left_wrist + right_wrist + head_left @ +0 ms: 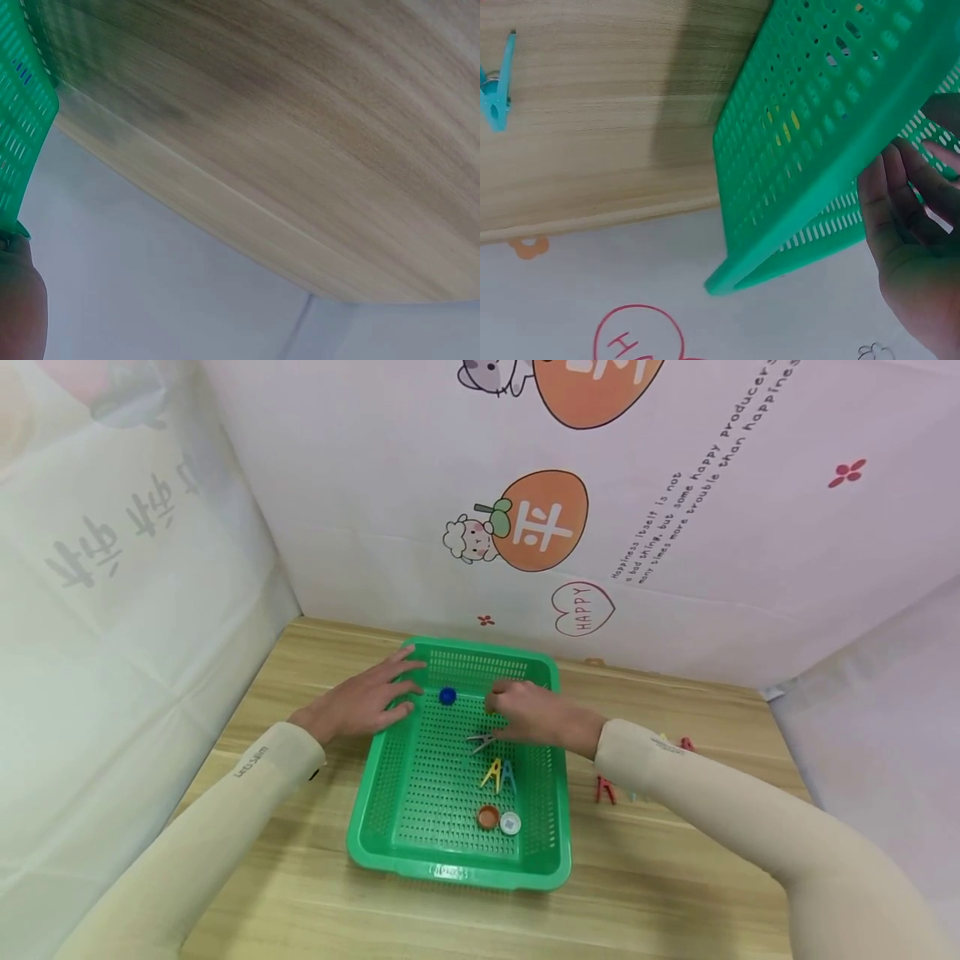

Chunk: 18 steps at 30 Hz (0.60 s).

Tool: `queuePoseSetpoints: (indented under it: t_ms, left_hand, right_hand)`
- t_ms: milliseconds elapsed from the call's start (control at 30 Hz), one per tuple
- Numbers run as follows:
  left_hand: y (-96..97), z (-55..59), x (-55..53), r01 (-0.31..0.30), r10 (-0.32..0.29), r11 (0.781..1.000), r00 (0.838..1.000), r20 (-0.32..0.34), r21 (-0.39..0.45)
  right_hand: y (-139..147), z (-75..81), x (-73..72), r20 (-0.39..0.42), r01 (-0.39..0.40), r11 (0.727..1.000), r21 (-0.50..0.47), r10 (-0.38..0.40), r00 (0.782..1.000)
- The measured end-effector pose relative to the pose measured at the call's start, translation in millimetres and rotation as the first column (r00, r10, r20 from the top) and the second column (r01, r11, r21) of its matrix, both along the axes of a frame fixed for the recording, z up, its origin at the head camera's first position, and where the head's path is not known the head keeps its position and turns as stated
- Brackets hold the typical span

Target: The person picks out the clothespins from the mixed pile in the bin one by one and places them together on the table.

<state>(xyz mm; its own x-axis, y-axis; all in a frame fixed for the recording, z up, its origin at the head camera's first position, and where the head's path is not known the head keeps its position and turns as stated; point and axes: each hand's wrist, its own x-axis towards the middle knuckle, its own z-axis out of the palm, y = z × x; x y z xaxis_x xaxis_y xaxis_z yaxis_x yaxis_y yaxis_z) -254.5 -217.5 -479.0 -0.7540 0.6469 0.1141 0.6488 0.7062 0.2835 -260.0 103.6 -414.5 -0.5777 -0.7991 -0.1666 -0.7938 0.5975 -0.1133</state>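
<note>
A green perforated plastic basket stands on the wooden table. My left hand rests on its left rim, fingers spread and reaching just over the inside. Above the basket's far right part, my right hand dips in with bent fingers; I cannot tell whether they pinch something small. Right beside that hand lies a grey clothespin. Nearer to me are a yellow clothespin and a blue clothespin, then a brown cap and a white cap. A dark blue cap sits near the far left corner.
On the table to the right are red clothespins, partly hidden by the right sleeve. A light blue clothespin shows there in the right wrist view. White printed sheets wall the table at the back and sides.
</note>
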Motion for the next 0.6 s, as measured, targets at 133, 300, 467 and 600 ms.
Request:
queuePoseSetpoints:
  t_ms: [133,300,467,600]
  left_hand:
    - [0.5,0.9,0.6,-0.005,0.005,1.000,1.000,0.006,0.002]
    - [-0.4,2.4,1.5,-0.008,0.008,1.000,1.000,0.016,0.000]
    - [-0.1,3.1,2.1,-0.006,0.006,1.000,1.000,0.024,0.009]
    - [-0.1,2.0,1.5,-0.011,0.011,1.000,0.999,0.032,0.009]
  right_hand:
    - [-7.9,1.7,-0.9,0.010,-0.040,0.998,0.048,0.040,0.999]
    - [-19.1,3.7,-4.7,0.029,-0.099,0.992,0.081,0.097,0.995]
    - [-29.0,1.6,-8.4,0.070,-0.133,0.981,0.144,0.124,0.990]
    - [-36.2,-2.5,-11.2,0.090,-0.141,0.972,0.189,0.126,0.988]
